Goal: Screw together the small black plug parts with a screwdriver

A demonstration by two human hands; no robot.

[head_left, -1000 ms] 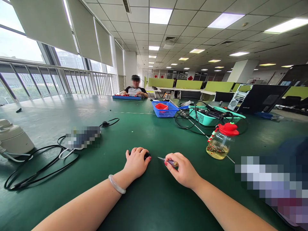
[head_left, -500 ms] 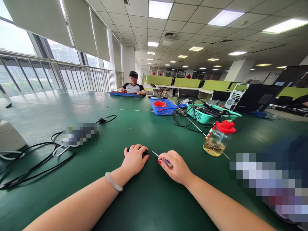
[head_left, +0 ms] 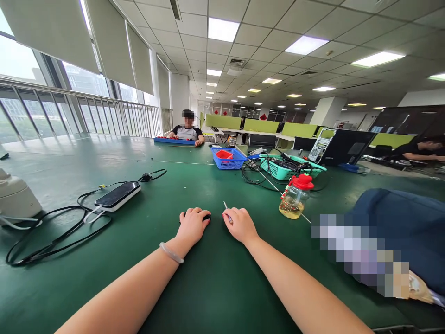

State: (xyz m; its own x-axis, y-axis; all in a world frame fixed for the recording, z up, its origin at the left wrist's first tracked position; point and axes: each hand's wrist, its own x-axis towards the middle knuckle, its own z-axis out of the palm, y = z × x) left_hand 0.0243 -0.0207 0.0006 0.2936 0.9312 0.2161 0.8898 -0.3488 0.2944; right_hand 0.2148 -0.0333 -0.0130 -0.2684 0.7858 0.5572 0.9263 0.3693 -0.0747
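On the green table (head_left: 208, 287), my left hand (head_left: 192, 224) curls over a small black mouse-like object (head_left: 207, 217). Most of that object is hidden under the palm and fingers, so its exact kind is unclear. A pale bangle (head_left: 171, 253) circles the left wrist. To the right, my right hand (head_left: 241, 225) is closed around a slim screwdriver (head_left: 225, 205). Its pointed metal shaft sticks out forward past the fingers, and its handle is mostly covered. A short gap separates the two hands.
A red-lidded drink bottle (head_left: 295, 199) stands right of my hands; a dark blue bag (head_left: 399, 232) lies nearer. Behind are a blue basket (head_left: 227, 162) and a green basket (head_left: 278, 172) with cables. Leftward lies a phone-like device (head_left: 118, 195) with cords. A person (head_left: 187, 130) sits opposite.
The view has swung slightly to the right. My right hand has turned, so the screwdriver points more forward and its handle shows less. My left hand remains over the black object.
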